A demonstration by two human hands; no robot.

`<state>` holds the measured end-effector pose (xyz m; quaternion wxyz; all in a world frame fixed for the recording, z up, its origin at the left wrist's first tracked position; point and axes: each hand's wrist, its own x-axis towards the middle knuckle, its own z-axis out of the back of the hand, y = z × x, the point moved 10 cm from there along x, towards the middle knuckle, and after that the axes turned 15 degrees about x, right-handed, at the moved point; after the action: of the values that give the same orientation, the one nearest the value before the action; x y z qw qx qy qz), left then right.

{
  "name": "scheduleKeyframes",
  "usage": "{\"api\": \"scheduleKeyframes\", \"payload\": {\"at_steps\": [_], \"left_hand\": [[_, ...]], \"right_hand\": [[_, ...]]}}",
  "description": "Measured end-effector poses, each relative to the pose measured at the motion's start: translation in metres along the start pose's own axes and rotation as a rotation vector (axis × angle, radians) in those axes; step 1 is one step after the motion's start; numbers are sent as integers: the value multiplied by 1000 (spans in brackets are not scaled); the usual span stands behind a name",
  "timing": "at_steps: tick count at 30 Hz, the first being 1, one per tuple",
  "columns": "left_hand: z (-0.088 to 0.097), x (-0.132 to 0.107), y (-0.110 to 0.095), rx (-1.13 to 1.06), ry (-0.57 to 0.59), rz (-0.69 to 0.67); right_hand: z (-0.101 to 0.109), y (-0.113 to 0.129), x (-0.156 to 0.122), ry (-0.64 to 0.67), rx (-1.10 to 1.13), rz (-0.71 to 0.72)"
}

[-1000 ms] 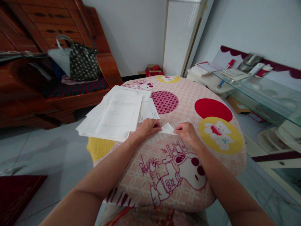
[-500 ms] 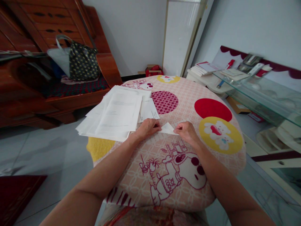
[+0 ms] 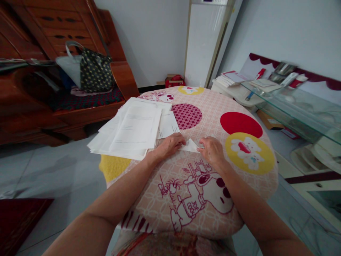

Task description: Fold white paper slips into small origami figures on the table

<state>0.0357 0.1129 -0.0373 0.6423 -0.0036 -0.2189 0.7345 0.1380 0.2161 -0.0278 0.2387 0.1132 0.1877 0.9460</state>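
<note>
A small folded piece of white paper lies on the round table's pink cartoon-print cloth. My left hand has its fingers curled and pressed on the paper's left corner. On the paper's right edge rests my right hand, its fingers bent and pinching it. Both hands sit close together near the middle of the table.
A loose stack of white sheets overhangs the table's left side. A wooden bench with a patterned bag stands at the left. A glass shelf with books and cups runs along the right. A white cabinet stands behind.
My right hand has shifted slightly left along the paper's edge and lowered onto it. My left hand stays on the left corner. The view has tipped slightly.
</note>
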Motion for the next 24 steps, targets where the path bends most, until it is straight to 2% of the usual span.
{"api": "scheduleKeyframes", "payload": {"at_steps": [2,5,12,14,19,24], "left_hand": [[-4,-1,-12,16,39,-83],[-11,-3,-21,81,104,-145],[-20,-12,-23,318,195,-136],[-21,-14,-27,375,205,-151],[-23,-12,-32,458,223,-163],[-24,-11,-31,451,234,-139]], "right_hand": [[-2,7,-2,37,-79,37],[-10,7,-1,108,-65,4],[-22,-21,7,148,363,-212],[-25,-26,7,167,414,-265],[-24,-19,9,165,320,-273],[-25,-17,10,191,279,-293]]}}
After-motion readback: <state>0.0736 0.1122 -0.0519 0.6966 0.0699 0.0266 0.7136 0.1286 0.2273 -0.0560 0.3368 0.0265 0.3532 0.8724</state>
